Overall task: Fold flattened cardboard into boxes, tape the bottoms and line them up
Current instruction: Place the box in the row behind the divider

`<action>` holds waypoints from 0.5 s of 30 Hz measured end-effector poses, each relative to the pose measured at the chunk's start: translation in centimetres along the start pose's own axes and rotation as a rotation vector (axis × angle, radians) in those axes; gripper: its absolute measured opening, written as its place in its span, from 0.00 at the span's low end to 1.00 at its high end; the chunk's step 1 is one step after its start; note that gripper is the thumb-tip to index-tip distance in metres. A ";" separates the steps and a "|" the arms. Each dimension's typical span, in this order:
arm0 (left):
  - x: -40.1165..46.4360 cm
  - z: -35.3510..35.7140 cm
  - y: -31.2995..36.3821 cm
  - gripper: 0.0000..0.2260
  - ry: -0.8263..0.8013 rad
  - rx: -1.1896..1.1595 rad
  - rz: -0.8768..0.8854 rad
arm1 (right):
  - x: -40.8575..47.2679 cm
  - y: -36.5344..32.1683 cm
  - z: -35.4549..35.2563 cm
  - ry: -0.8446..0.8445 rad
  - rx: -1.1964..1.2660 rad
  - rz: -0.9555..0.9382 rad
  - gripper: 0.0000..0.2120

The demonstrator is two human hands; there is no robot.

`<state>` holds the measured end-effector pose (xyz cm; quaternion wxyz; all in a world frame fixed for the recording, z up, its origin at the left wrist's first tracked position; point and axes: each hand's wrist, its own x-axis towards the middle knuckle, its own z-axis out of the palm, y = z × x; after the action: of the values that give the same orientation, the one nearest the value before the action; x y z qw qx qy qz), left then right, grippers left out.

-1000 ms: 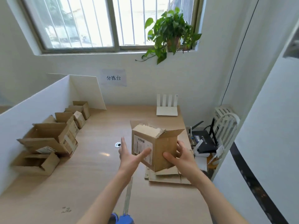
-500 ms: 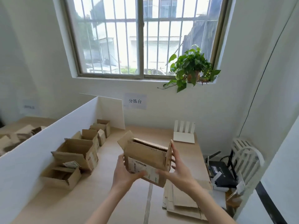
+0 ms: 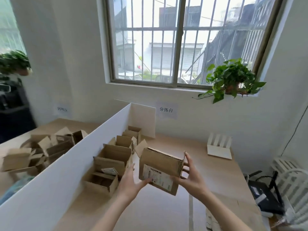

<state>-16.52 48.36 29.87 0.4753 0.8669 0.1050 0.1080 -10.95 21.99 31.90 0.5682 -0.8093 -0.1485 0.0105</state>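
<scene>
I watch two bare hands carry a folded cardboard box (image 3: 160,170) in the air above the wooden table (image 3: 166,207), just right of a row of finished boxes (image 3: 115,157) that runs from about 8 o'clock toward 11 o'clock along a white divider board (image 3: 70,165). The left hand (image 3: 131,182) cups the box from below at its near left corner, thumb pressed under the printed shipping label (image 3: 158,177), fingers spread rather than clenched; the right hand (image 3: 190,175) clasps the box's right end, fingers (image 3: 189,161) stretched up along the end flap, thumb laid on the front face. The box tilts, its open top turned up and away from me, one flap (image 3: 139,147) splayed out at 10 o'clock. I cannot see its underside, so I cannot tell whether tape holds the bottom. I judge the step in hand to be setting this box into the line. To do it well, I would keep both palms under the weight, level the box before lowering, and bring it down at the near end of the row, at roughly 8 o'clock from the hands, square to the divider and just beside the nearest box (image 3: 100,182), taking care that the loose flap does not catch its neighbour. More flat cardboard (image 3: 210,219) waits at 5 o'clock.
</scene>
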 end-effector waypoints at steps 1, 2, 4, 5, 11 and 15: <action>0.5 -0.8 -0.4 0.45 0.011 0.043 0.007 | 0.7 0.2 0.6 0.015 -0.005 0.011 0.55; 1.0 -1.6 -0.7 0.43 0.022 0.095 0.018 | 1.5 0.3 1.1 0.026 -0.011 0.020 0.55; 2.5 -2.8 -1.3 0.40 0.034 0.170 0.049 | 3.4 0.8 2.0 0.028 -0.024 0.023 0.57; 3.5 -3.2 -1.7 0.38 0.039 0.196 0.065 | 4.5 1.2 2.3 0.027 -0.038 0.020 0.57; 12.1 -4.7 -3.9 0.36 0.024 0.360 0.120 | 12.5 4.3 4.2 0.024 -0.044 0.045 0.54; 20.7 -4.4 -5.3 0.35 0.001 0.470 0.174 | 20.1 8.7 5.0 0.043 -0.064 0.060 0.55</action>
<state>1.53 60.55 29.54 0.2497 0.9592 0.0525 0.1216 9.31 28.97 25.19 0.5445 -0.8312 -0.1124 0.0054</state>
